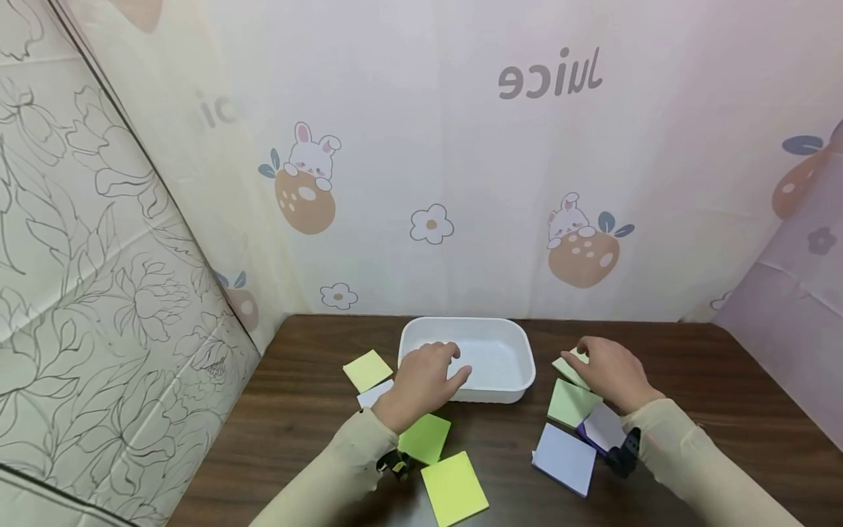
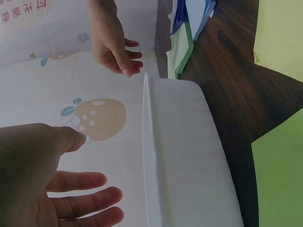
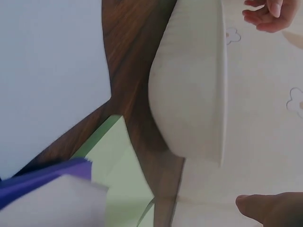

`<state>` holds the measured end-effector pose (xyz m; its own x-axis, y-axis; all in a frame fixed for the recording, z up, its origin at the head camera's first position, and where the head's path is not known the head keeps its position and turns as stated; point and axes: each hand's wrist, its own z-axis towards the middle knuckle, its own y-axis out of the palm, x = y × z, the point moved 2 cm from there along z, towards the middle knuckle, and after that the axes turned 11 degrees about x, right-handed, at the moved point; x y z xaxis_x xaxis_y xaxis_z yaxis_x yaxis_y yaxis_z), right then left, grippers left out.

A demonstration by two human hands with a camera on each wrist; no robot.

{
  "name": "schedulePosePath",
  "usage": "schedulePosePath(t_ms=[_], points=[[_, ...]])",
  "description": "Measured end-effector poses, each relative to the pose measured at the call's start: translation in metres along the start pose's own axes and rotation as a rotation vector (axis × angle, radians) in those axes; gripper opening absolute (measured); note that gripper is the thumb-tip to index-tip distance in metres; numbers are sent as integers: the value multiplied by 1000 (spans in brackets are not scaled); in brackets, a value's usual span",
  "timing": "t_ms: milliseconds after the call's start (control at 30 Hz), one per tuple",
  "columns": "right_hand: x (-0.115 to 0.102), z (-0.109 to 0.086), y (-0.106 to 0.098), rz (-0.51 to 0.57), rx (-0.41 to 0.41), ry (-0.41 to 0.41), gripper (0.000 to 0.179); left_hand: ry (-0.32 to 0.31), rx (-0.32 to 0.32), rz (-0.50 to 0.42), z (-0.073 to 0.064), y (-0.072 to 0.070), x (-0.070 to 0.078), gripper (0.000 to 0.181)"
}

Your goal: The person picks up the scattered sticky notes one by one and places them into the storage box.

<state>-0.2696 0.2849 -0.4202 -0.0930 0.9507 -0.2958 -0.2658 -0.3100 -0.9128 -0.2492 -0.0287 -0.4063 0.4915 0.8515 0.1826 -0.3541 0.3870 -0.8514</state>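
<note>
A white plastic tray (image 1: 495,359) stands at the back middle of the table. My left hand (image 1: 421,377) hovers over its front left part; thumb and fingers are apart, with nothing between them. Over the note pads on the right hangs my right hand (image 1: 612,372), its fingers loosely bent. The left wrist view shows that right hand (image 2: 112,45) holding nothing. Closest beneath it lies a pale green sticky note pad (image 1: 568,370), partly hidden by the fingers. A light green pad (image 1: 571,403), a purple-edged pad (image 1: 604,427) and a light blue pad (image 1: 564,459) lie nearer me.
Left of the tray are a pale yellow pad (image 1: 367,371) and a whitish pad (image 1: 373,394), partly covered by my left hand. A green pad (image 1: 426,439) and a bright yellow pad (image 1: 456,489) lie in front. Printed curtains (image 1: 435,146) hang behind the table.
</note>
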Motion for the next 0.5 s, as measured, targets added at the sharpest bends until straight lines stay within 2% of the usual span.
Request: schedulePosePath(t_ms=[200, 500], points=[[16, 4, 5, -34, -25, 24, 48, 9, -27, -29, 2, 4, 9, 31], [33, 8, 14, -57, -96, 92, 50, 39, -36, -11, 4, 12, 19, 32]])
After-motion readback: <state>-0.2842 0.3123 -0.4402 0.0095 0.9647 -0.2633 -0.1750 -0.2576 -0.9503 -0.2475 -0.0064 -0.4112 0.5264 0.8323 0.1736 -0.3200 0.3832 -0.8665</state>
